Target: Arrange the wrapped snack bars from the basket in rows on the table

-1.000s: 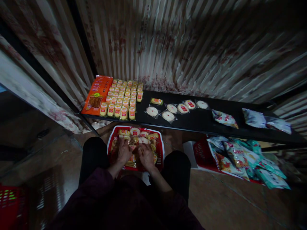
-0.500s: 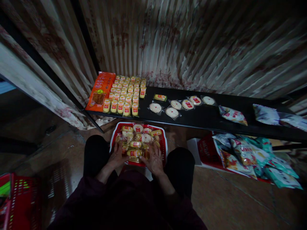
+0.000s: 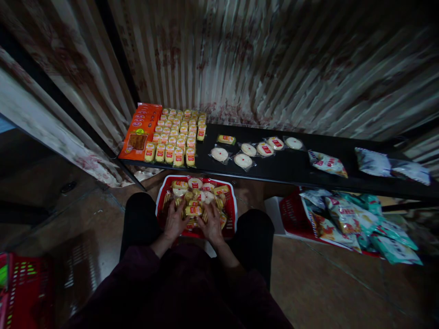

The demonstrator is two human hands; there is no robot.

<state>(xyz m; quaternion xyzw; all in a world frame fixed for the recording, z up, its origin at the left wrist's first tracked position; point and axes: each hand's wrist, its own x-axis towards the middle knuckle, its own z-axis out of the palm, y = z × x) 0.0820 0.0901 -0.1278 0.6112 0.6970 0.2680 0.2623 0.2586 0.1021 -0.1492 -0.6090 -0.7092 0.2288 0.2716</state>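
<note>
A red basket [image 3: 230, 211] full of small wrapped yellow cakes [image 3: 194, 210] stands on the floor between my knees. My left hand [image 3: 174, 223] and my right hand [image 3: 212, 225] both lie in its near end, fingers curled down among the packets. What the fingers grip is hidden by the heap. Just beyond the basket runs a low black shelf [image 3: 291, 169]. On its left end stand neat rows of the same yellow cakes [image 3: 174, 137] beside an orange box [image 3: 141, 132]. Several round white wrapped cakes [image 3: 243, 161] lie loose in the shelf's middle.
Snack bags [image 3: 327, 163] lie on the shelf's right part. A second red basket [image 3: 298, 214] heaped with green and white bags [image 3: 356, 224] sits under it at right. Another red basket [image 3: 20, 292] is at the lower left. A corrugated metal wall [image 3: 274, 64] stands behind.
Both hands drew back toward the basket's near end and apart, then came together again around the middle packets. The view swayed slightly.
</note>
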